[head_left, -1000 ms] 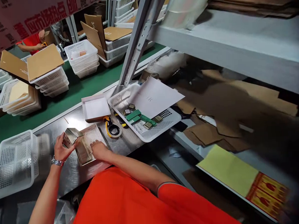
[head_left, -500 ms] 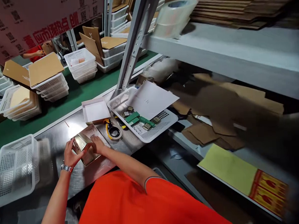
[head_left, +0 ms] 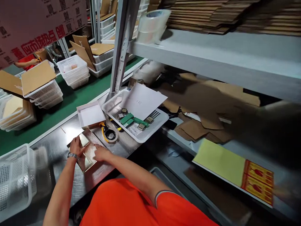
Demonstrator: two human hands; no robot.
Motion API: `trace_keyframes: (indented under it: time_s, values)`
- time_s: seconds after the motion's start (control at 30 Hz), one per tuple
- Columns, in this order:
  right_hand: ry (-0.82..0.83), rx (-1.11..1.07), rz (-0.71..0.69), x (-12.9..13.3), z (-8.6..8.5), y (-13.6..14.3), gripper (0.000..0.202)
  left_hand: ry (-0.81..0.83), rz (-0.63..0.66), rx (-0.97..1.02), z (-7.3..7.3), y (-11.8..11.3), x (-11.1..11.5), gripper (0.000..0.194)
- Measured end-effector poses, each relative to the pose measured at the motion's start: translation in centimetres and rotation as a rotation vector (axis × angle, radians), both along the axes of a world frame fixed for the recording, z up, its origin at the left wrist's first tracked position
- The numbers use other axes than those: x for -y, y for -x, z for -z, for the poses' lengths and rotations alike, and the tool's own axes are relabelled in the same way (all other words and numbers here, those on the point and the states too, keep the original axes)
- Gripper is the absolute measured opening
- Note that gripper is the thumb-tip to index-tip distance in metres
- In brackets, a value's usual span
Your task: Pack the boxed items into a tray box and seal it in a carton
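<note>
An open box with shiny gold inner surfaces (head_left: 88, 163) lies on the metal bench in front of me. My left hand (head_left: 76, 147), with a watch on its wrist, is at the box's left part, beside a gold piece (head_left: 84, 139); its grip is unclear. My right hand (head_left: 100, 152) reaches over the right side of the box, where something whitish shows by the fingertips. Behind the box sits a white-lined box part (head_left: 91, 114). A black and yellow tape dispenser (head_left: 108, 133) lies to its right.
A white basket (head_left: 141, 138) holds green pieces, small square items and a white sheet (head_left: 142, 101). Another white basket (head_left: 13, 180) stands left. Stacked baskets line the green belt (head_left: 73, 92). A metal post (head_left: 118, 51) and grey shelf (head_left: 212, 51) rise right. A person's hand shows far left.
The gold piece has gone from raised and tilted between my hands to lower in the box. My hands have moved apart slightly. The whole view has shifted.
</note>
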State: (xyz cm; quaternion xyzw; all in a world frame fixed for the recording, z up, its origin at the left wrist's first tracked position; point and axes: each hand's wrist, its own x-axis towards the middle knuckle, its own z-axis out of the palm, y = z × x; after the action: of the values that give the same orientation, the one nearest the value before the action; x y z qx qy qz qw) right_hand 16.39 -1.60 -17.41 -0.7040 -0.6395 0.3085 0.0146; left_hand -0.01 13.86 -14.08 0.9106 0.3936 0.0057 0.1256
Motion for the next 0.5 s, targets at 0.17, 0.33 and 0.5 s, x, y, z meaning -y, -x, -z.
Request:
trace_keyframes:
  time_s: [0.17,0.33,0.5]
  values:
    - [-0.003,-0.009,-0.006,1.4,0.0,0.4,0.049,-0.046,0.024,-0.055,0.5,0.3,-0.2,0.094]
    - [-0.143,0.035,-0.061,2.8,-0.5,0.5,0.051,-0.136,0.005,-0.076,1.6,0.5,0.3,0.093]
    - [-0.125,-0.017,-0.133,3.9,-0.7,-0.3,0.056,-0.074,-0.027,-0.101,1.4,0.6,0.7,0.085]
